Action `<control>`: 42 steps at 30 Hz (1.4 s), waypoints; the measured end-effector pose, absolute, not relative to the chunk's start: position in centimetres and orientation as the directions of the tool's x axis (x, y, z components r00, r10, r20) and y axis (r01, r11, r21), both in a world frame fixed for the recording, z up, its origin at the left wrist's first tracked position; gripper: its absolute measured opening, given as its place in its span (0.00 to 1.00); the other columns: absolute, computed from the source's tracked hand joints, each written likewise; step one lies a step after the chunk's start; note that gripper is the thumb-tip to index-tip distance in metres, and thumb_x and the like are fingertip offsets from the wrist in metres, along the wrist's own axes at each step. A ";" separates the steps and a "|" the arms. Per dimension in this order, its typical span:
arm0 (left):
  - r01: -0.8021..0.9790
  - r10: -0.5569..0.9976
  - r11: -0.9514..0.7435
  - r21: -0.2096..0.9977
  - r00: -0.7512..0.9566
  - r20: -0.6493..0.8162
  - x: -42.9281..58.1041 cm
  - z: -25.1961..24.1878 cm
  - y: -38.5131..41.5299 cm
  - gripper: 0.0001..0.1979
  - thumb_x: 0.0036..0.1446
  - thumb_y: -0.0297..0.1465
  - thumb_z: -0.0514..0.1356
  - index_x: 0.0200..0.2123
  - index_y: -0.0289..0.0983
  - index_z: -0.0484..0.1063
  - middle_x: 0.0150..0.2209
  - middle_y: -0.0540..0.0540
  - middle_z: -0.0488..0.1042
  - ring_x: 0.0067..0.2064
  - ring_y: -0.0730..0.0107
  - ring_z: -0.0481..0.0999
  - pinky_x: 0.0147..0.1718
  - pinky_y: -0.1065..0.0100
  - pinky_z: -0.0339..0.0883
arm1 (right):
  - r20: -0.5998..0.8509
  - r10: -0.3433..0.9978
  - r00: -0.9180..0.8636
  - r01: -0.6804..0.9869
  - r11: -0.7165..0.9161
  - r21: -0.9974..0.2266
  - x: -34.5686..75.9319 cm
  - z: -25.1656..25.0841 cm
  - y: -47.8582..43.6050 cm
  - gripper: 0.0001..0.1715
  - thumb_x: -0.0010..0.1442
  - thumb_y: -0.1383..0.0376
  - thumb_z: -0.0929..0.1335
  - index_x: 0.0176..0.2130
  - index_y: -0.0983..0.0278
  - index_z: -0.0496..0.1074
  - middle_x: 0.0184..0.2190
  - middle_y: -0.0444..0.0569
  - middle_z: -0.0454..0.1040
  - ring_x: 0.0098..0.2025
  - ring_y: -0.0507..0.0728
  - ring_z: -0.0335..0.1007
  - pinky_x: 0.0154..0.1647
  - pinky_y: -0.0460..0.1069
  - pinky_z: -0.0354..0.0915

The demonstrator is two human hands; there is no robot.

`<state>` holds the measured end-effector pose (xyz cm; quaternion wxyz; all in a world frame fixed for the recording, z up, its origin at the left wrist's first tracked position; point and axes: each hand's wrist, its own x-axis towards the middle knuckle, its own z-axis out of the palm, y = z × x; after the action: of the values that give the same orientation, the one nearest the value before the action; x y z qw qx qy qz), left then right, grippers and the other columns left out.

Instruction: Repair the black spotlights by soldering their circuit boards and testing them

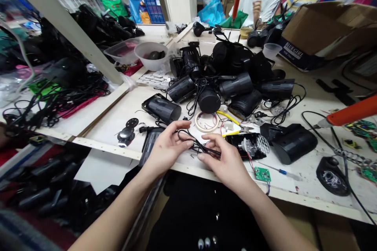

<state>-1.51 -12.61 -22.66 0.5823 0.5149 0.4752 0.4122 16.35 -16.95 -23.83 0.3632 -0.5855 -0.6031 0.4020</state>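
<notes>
Both my hands work a thin black cable point(196, 144) over the near edge of the white table point(294, 188). My left hand point(166, 147) pinches a loop of it between thumb and fingers. My right hand point(225, 159) grips the other end, fingers closed round it. Just beyond my right hand lies an opened black lamp housing with a clear lens and a honeycomb reflector point(250, 145). A small green circuit board point(262, 173) on red wires rests beside my right wrist.
A heap of black cylindrical lamp housings point(226, 82) fills the table's middle, with a roll of tape point(206, 121) and yellow-handled cutters point(232, 121) in front. An orange tool point(352, 111) and a blue-handled screwdriver point(279, 171) lie right. Two people sit at the far end.
</notes>
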 end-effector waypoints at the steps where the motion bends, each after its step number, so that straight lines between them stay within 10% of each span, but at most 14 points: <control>1: 0.040 0.976 0.096 0.995 0.193 -0.102 -1.4 -22.9 -12.6 0.27 0.46 0.31 0.68 0.51 0.36 0.68 0.44 0.45 0.74 0.38 0.71 0.77 0.38 0.68 0.73 | -0.030 0.998 -0.058 0.421 -0.002 -0.907 16.4 -23.7 -16.8 0.17 0.54 0.69 0.72 0.45 0.60 0.73 0.38 0.46 0.76 0.40 0.56 0.75 0.41 0.49 0.69; 7: 0.402 0.998 -0.050 0.914 0.047 0.033 -1.2 -23.5 -12.8 0.14 0.52 0.35 0.65 0.41 0.36 0.77 0.36 0.45 0.77 0.35 0.67 0.75 0.38 0.65 0.71 | 0.183 0.982 -0.051 0.462 0.186 -0.867 16.5 -23.3 -16.8 0.07 0.61 0.69 0.68 0.41 0.63 0.75 0.39 0.49 0.78 0.42 0.57 0.75 0.44 0.49 0.69; 15: -0.385 0.919 0.361 0.849 -0.009 -0.395 -0.2 -22.6 -12.3 0.12 0.47 0.24 0.64 0.39 0.31 0.76 0.32 0.44 0.80 0.32 0.68 0.80 0.36 0.69 0.76 | 0.366 0.930 -0.029 0.487 0.333 -0.807 16.5 -23.6 -17.2 0.10 0.66 0.70 0.64 0.42 0.65 0.76 0.37 0.50 0.78 0.41 0.54 0.75 0.43 0.47 0.69; 21: -0.510 0.851 0.489 0.708 0.101 -0.515 -0.6 -21.9 -12.8 0.14 0.45 0.16 0.60 0.37 0.32 0.72 0.30 0.43 0.80 0.34 0.62 0.82 0.40 0.61 0.78 | 0.459 0.886 -0.071 0.523 0.425 -0.739 17.6 -23.7 -17.6 0.10 0.66 0.72 0.64 0.43 0.66 0.75 0.36 0.50 0.77 0.39 0.54 0.75 0.41 0.46 0.70; 28: -0.439 0.768 0.640 0.631 0.390 -0.508 1.3 -21.1 -15.4 0.17 0.41 0.35 0.75 0.34 0.33 0.79 0.36 0.42 0.80 0.39 0.63 0.78 0.40 0.65 0.76 | 0.655 0.750 -0.096 0.517 0.600 -0.611 16.3 -23.4 -19.6 0.18 0.65 0.78 0.62 0.52 0.68 0.71 0.41 0.56 0.76 0.45 0.56 0.74 0.45 0.50 0.73; 37: 0.117 0.951 0.106 0.987 0.279 -0.135 1.8 -20.4 -16.6 0.12 0.55 0.42 0.66 0.29 0.39 0.81 0.32 0.46 0.79 0.36 0.67 0.75 0.36 0.72 0.70 | 0.603 0.795 0.065 0.771 0.344 -0.536 26.3 -23.0 -21.5 0.08 0.65 0.74 0.67 0.41 0.66 0.75 0.35 0.49 0.74 0.38 0.53 0.72 0.40 0.47 0.69; 42: -0.028 0.951 0.022 0.999 0.310 -0.012 1.9 -18.7 -16.2 0.12 0.56 0.43 0.66 0.29 0.41 0.81 0.32 0.47 0.78 0.35 0.68 0.77 0.34 0.73 0.73 | 0.508 0.861 -0.021 0.826 0.301 -0.477 29.7 -26.0 -22.9 0.09 0.66 0.73 0.65 0.45 0.65 0.73 0.36 0.49 0.71 0.39 0.52 0.72 0.41 0.47 0.68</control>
<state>1.90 -16.16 -18.73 0.5842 0.5602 0.4118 0.4187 29.70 -22.88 -26.03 0.3750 -0.5909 -0.7140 0.0234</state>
